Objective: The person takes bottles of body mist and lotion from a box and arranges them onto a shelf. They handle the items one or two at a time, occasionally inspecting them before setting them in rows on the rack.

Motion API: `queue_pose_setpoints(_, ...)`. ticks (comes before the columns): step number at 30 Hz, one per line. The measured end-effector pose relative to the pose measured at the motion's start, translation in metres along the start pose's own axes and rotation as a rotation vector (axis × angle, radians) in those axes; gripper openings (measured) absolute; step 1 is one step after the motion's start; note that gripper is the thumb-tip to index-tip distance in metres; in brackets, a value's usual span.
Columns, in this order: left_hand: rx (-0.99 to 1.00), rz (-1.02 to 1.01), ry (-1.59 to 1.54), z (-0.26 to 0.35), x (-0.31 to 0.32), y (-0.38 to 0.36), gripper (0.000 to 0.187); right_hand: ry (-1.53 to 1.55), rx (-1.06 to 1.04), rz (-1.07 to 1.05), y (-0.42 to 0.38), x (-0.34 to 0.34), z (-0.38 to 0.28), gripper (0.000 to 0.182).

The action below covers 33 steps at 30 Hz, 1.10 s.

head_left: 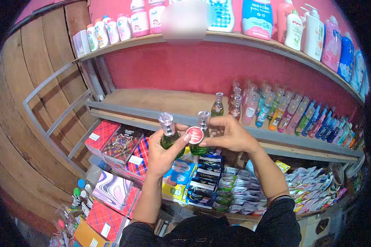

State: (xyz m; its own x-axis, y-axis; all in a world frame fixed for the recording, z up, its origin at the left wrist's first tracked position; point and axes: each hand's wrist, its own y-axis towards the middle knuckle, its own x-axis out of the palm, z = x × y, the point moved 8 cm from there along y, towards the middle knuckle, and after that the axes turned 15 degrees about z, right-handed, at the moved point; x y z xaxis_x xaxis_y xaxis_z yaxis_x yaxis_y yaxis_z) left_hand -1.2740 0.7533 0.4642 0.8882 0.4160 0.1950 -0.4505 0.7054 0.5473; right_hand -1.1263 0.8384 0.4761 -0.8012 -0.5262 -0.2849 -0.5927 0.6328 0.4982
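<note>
My left hand is wrapped round a green glass perfume bottle with a clear flared cap, held upright. Its thumb reaches across to the round red label on a second, similar green perfume bottle. That second bottle stands upright in the fingers of my right hand, with the right thumb at the label's edge. Both bottles are held side by side in front of the middle shelf. A matching green bottle stands on that shelf, behind my right hand.
Rows of coloured spray bottles fill the shelf's right side. Lotion and powder bottles line the upper shelf. Below lie sachets, dark packets and plaid boxes. A metal frame juts out at left.
</note>
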Motion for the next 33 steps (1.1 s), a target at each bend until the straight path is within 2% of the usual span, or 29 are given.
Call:
queue_pose_setpoints(3,0.001,-0.064,-0.005,0.006,0.008,-0.001,0.019,0.008,0.001,0.046,0.002,-0.002,0.005,0.029)
queue_pose_setpoints(6,-0.050,-0.030,-0.024,-0.004,0.006,0.000,0.018,-0.010,0.006,0.061,0.003,-0.003,0.004,0.026)
queue_pose_setpoints(9,-0.187,0.016,-0.016,-0.018,-0.001,0.001,0.019,-0.055,0.102,0.024,0.003,-0.001,0.007,0.029)
queue_pose_setpoints(12,-0.051,0.064,0.042,-0.019,-0.006,0.003,0.028,-0.015,0.100,0.017,0.005,0.001,0.007,0.033)
queue_pose_setpoints(15,-0.134,-0.020,0.000,-0.034,-0.012,-0.011,0.040,0.072,0.109,0.036,0.004,0.000,0.002,0.033)
queue_pose_setpoints(16,-0.049,0.024,0.014,-0.040,-0.011,-0.013,0.046,0.102,0.129,0.040,0.004,0.002,0.002,0.032)
queue_pose_setpoints(19,-0.045,0.130,0.004,-0.047,-0.010,-0.024,0.041,0.239,0.027,0.036,0.007,0.010,-0.003,0.038)
queue_pose_setpoints(25,0.085,0.289,0.077,-0.029,-0.012,-0.030,0.037,0.467,-0.012,0.070,0.006,0.011,-0.006,0.056)
queue_pose_setpoints(28,0.169,0.294,0.276,-0.037,-0.014,-0.031,0.035,0.303,-0.009,0.128,0.008,0.011,-0.014,0.052)
queue_pose_setpoints(31,0.203,0.252,0.307,-0.034,-0.009,-0.033,0.033,0.249,0.131,0.096,0.013,0.013,0.004,0.040)
queue_pose_setpoints(33,0.117,0.242,0.170,-0.033,-0.008,-0.032,0.032,0.305,0.144,0.048,0.014,0.011,0.005,0.036)
